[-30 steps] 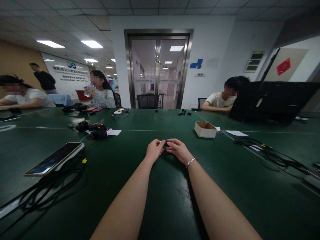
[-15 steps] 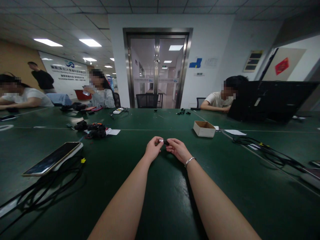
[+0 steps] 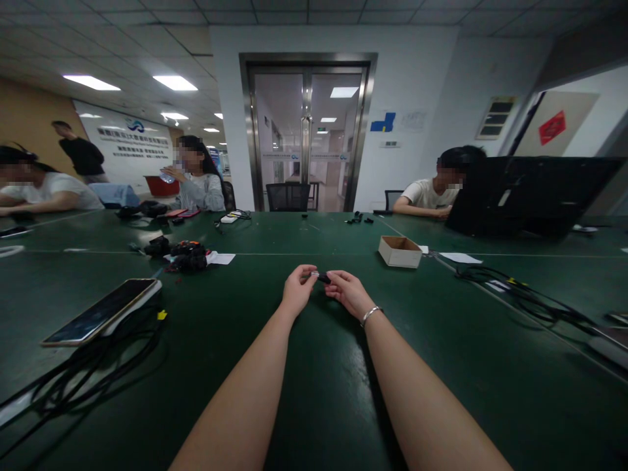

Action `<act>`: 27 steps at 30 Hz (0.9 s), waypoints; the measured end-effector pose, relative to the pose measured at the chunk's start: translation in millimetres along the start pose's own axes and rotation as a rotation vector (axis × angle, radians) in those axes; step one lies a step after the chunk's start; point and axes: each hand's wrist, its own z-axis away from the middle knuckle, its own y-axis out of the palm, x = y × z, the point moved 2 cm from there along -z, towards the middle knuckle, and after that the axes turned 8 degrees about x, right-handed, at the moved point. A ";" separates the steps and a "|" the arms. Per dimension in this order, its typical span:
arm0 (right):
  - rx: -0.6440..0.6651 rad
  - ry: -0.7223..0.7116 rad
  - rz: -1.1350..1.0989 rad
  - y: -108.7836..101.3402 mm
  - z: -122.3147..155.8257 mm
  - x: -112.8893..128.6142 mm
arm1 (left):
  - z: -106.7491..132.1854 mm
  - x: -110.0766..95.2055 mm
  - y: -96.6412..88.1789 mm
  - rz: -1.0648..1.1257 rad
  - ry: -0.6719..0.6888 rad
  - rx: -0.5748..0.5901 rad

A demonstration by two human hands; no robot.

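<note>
Over the green tabletop, a small black stick with a silver end, its exact kind too small to make out, sits between my two hands. My left hand pinches the silver end between thumb and fingers. On the other side, the fingers of my right hand are closed round the black part. A silver bracelet circles my right wrist. Fingertips hide parts of the stick.
A small open box stands beyond my right hand. At left lie a phone and coiled black cables; more cables lie at right. Several small black pieces are farther back. A person sits behind a monitor.
My left hand has shifted slightly left, and the silver end now sits a little higher, so the stick looks more slanted. Both hands keep their grip.
</note>
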 end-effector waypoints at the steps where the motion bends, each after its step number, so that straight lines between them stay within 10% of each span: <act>1: -0.003 0.000 0.000 0.0 0.0 0.1 | -0.1 -0.2 -0.1 0.002 0.005 0.009; 27: -0.015 0.000 0.023 -1.0 -1.2 -0.9 | -5.1 10.9 1.6 -0.038 -0.138 -0.044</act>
